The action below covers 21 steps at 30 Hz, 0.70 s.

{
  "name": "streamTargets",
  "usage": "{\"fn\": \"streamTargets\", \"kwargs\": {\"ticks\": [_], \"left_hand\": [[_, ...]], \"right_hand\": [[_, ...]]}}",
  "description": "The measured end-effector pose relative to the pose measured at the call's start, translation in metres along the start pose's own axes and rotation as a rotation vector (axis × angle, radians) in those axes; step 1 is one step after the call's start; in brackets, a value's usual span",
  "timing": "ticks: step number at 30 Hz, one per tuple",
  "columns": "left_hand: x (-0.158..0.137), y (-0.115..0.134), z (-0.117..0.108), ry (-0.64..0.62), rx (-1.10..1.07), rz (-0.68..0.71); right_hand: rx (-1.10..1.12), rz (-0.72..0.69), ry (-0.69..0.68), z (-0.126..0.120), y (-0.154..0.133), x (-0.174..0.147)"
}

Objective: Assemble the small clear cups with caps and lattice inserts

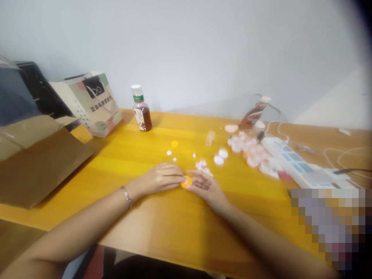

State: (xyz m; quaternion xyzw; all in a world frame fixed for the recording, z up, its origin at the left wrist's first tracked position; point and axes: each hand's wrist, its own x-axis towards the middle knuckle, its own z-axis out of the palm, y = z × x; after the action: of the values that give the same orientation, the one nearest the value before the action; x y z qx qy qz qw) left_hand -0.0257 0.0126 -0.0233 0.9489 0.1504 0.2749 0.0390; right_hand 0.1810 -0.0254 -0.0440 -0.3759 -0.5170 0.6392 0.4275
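Between my two hands is a small round orange disc (pixel 186 182) with a pale spot near its middle. The fingers of my left hand (pixel 164 177) close on its left side, and a bracelet circles that wrist. My right hand (pixel 205 188) grips the disc's right edge with thumb and fingers. Just beyond my right hand lies a cluster of small white ring-like pieces (pixel 204 169). A yellow disc (pixel 174 143) rests farther back, with small white pieces (pixel 169 153) nearby. Two white round pieces (pixel 219 160) lie to the right. Fine detail is blurred.
A cardboard box (pixel 43 162) and a printed paper bag (pixel 93 104) stand at left. A dark drink bottle (pixel 142 114) is upright at the back; another bottle (pixel 252 115) leans at right. Packed white and orange round pieces (pixel 252 151) lie beside a white power strip (pixel 293 161) and cables.
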Motion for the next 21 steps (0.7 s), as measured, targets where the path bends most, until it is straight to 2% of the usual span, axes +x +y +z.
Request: {"fn": "streamTargets", "kwargs": {"ticks": [6,13,21], "left_hand": [[-0.0049,-0.005,0.0087,0.083,-0.023,-0.004],[-0.0063,-0.0068,0.0092,0.08,-0.037,-0.003],[-0.0061,-0.0082,0.0083,0.055,-0.075,-0.016]], "right_hand": [[-0.058,-0.043,-0.009,0.0024,-0.0022,-0.0015],[-0.052,-0.016,0.019,0.0037,-0.0019,-0.0018],[-0.044,0.009,-0.015,0.0008,0.0021,-0.0002]]}}
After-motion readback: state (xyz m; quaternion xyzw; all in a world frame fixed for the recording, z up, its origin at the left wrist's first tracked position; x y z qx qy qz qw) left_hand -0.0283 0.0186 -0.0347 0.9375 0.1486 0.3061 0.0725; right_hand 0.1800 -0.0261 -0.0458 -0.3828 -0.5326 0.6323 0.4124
